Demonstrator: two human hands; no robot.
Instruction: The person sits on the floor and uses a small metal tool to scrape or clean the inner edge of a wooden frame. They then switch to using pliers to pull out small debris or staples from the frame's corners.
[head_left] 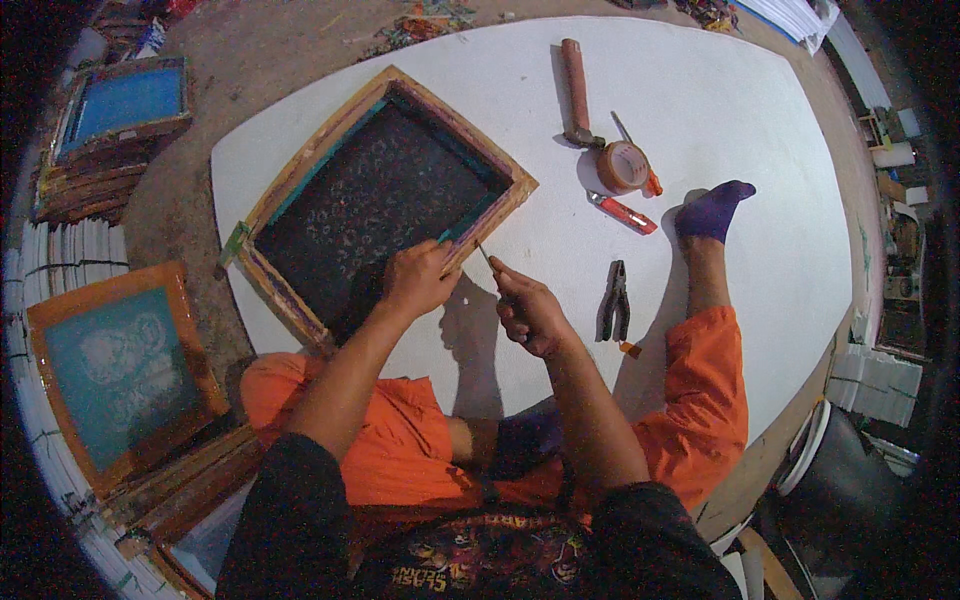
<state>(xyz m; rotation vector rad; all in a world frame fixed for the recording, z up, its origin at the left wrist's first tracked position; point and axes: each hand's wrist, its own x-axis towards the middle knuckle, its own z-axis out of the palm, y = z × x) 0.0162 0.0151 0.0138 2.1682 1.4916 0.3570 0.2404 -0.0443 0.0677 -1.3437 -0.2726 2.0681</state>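
Note:
A wooden screen-printing frame [480, 152] with dark mesh lies tilted on the white board, pale round marks across its mesh. My left hand [418, 278] is closed over the frame's near right side, fingers on the wood. In my closed right hand [532, 310] is a slim metal tool [486, 256], its thin tip against or just beside the same side of the frame. Most of the tool is hidden by my fingers, so its exact kind cannot be told. To the right of this hand lie black-handled pliers [614, 302] and a red utility knife [624, 212].
Beyond the knife are a tape roll [624, 166] and a hammer [574, 95] on the white board [780, 130]. My stretched leg in orange trousers [703, 390] borders the right side. More screen frames [185, 340] and stacked frames [110, 150] stand at the left.

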